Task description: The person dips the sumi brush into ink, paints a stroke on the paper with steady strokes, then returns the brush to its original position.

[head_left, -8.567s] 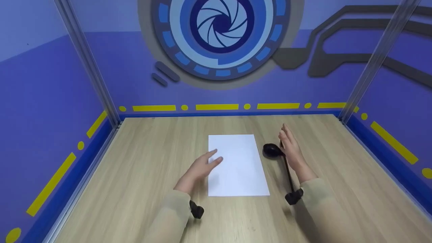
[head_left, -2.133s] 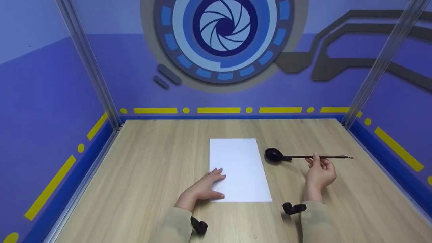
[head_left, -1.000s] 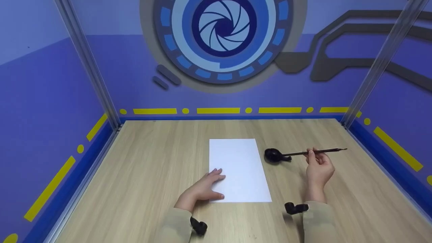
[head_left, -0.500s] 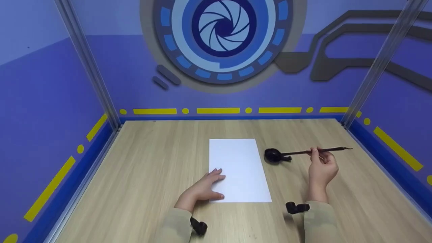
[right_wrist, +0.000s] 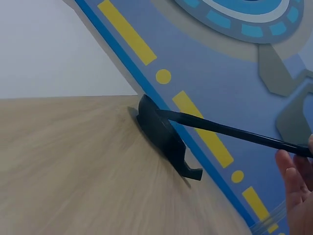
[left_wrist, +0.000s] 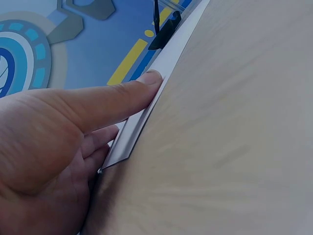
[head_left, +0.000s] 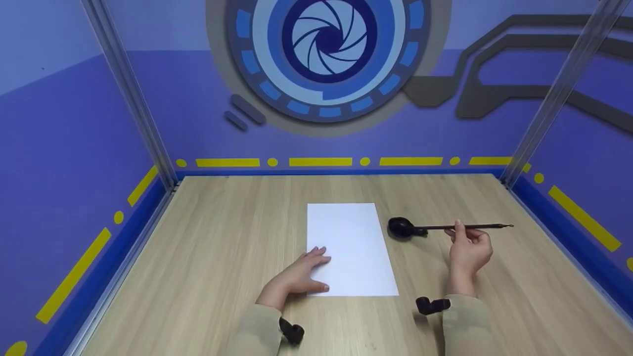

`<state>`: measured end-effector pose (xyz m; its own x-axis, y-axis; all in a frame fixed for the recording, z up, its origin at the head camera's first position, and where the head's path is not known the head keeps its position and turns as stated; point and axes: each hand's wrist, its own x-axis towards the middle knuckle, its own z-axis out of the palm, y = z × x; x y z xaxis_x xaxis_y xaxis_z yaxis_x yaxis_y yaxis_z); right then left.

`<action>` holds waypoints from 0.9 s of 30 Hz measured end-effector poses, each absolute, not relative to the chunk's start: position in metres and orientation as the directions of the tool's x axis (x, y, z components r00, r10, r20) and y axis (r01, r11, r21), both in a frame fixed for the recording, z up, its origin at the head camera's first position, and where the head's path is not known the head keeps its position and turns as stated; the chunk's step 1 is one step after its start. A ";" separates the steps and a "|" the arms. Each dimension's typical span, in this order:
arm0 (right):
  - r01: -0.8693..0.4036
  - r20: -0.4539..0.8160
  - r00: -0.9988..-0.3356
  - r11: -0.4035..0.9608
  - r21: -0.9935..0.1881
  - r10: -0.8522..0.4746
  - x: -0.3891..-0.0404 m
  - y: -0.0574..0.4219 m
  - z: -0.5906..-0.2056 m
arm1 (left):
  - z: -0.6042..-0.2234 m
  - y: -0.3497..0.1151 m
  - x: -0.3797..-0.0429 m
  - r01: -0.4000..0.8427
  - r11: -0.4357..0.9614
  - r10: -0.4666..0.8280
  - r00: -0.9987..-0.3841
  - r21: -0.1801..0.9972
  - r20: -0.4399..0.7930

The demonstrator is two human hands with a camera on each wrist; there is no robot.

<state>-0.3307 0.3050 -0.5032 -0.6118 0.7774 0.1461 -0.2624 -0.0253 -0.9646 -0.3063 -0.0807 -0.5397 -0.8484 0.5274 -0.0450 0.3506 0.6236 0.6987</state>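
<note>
My right hand (head_left: 470, 252) pinches a slim dark writing brush (head_left: 489, 226) between thumb and fingers, well along its handle. The brush slants across to a small black ink dish (head_left: 399, 228) with a stubby handle, and its tip is hidden inside the bowl. In the right wrist view the dish (right_wrist: 161, 134) sits on the table with the brush shaft (right_wrist: 230, 130) reaching into it. My left hand (head_left: 299, 274) rests on the lower left corner of a blank white sheet of paper (head_left: 353, 242), fingers spread. Its thumb (left_wrist: 122, 100) lies on the paper near the front edge.
A light wooden table (head_left: 222, 237) carries everything. Blue printed panels (head_left: 163, 109) with yellow marks stand behind it and along both sides, with metal posts (head_left: 131, 99) at the corners. Black wrist cameras (head_left: 292, 331) are strapped over both sleeves.
Since 8.6 s ago my right hand has taken up the brush, and my left has settled on the paper. Over the last second the brush's far end dips slightly; its tip stays at the dish.
</note>
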 end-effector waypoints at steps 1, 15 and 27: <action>-0.254 0.144 -0.615 -0.022 -0.967 0.775 -0.330 0.305 -0.504 | -0.540 -0.081 -0.306 0.351 0.623 0.528 -0.848 0.699 -0.044; -0.306 0.182 -0.588 -0.008 -0.952 0.788 -0.331 0.312 -0.498 | -0.539 -0.081 -0.307 0.341 0.622 0.526 -0.848 0.705 -0.055; -0.315 0.268 -0.690 0.054 -0.948 0.673 -0.332 0.307 -0.495 | -0.541 -0.080 -0.308 0.355 0.619 0.532 -0.846 0.700 -0.041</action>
